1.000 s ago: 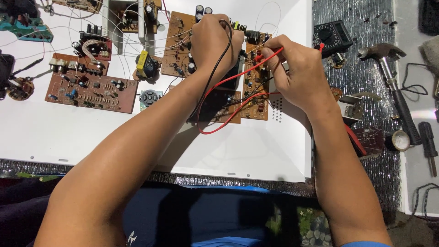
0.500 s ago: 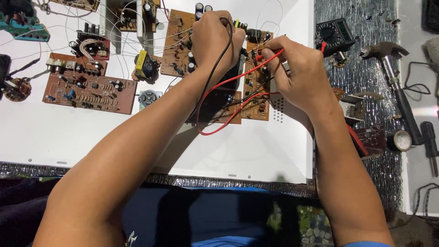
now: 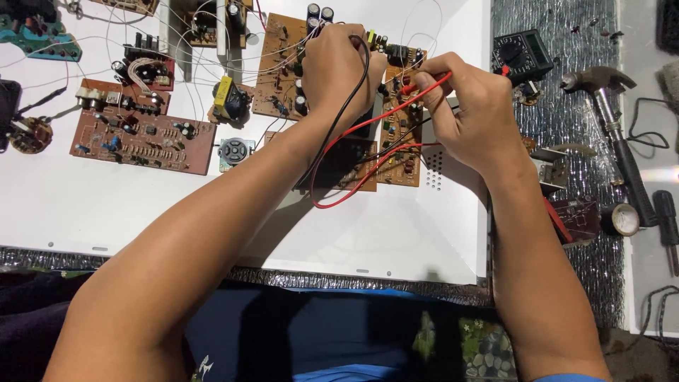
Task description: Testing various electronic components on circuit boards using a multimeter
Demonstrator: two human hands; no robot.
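The right hand [image 3: 470,117] pinches a red probe [image 3: 424,85] pointing leftward onto the brown circuit board [image 3: 399,152] just beside the left hand [image 3: 339,67], which grips a black lead [image 3: 357,78].

White panel [image 3: 396,233] with brown circuit boards [image 3: 141,134], beside silver foil mat [image 3: 580,42] bearing hammer [image 3: 615,134], multimeter [image 3: 523,56].

Bare forearms, blue clothing

Both forearms are uncovered from the lower frame upward; a blue sleeve edge [image 3: 566,377] shows at lower right, a dark blue garment [image 3: 297,332] at bottom centre.
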